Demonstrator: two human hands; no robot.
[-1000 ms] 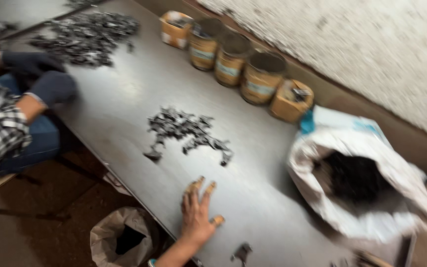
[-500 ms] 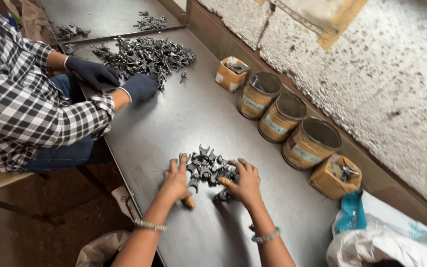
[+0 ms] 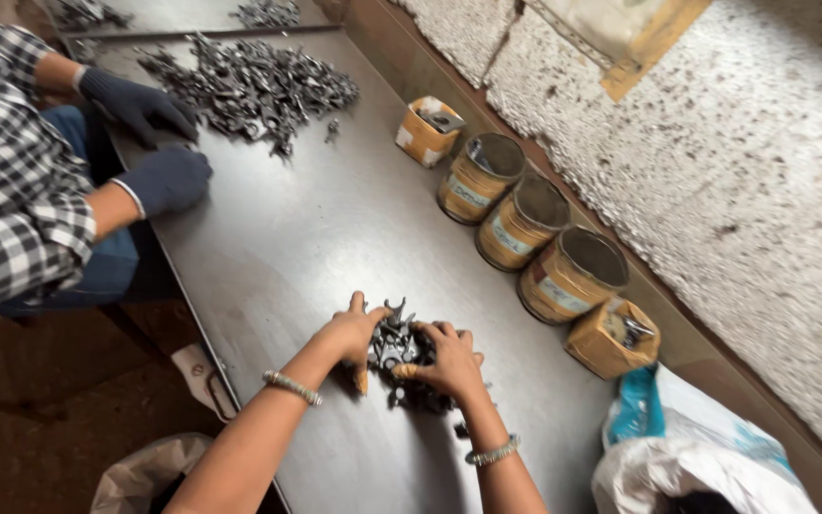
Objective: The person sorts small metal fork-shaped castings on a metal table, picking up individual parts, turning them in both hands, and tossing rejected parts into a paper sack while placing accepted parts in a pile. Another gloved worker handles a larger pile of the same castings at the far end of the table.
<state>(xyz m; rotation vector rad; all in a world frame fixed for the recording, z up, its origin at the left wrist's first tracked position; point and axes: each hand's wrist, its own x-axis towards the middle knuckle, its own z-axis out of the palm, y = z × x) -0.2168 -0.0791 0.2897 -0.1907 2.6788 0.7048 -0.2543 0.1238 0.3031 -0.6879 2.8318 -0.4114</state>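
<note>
While both are cupped loosely with fingers curled, the left hand (image 3: 349, 333) and right hand (image 3: 444, 364) are pressed around a small heap of dark metal parts (image 3: 394, 345) on the grey surface (image 3: 316, 228). At two o'clock, round tins (image 3: 525, 221) are lined up; at eleven o'clock, a co-worker's gloved hands (image 3: 159, 143) are seen beside a larger pile (image 3: 254, 86).

Small heap of metal parts (image 3: 401, 354) on the table (image 3: 306, 228) between left hand (image 3: 349, 335) and right hand (image 3: 447, 364), row of tins (image 3: 525, 224) behind along the wall, larger parts pile (image 3: 254, 88) far left by co-worker's gloved hands (image 3: 159, 143), sack (image 3: 687, 466) at right.
</note>
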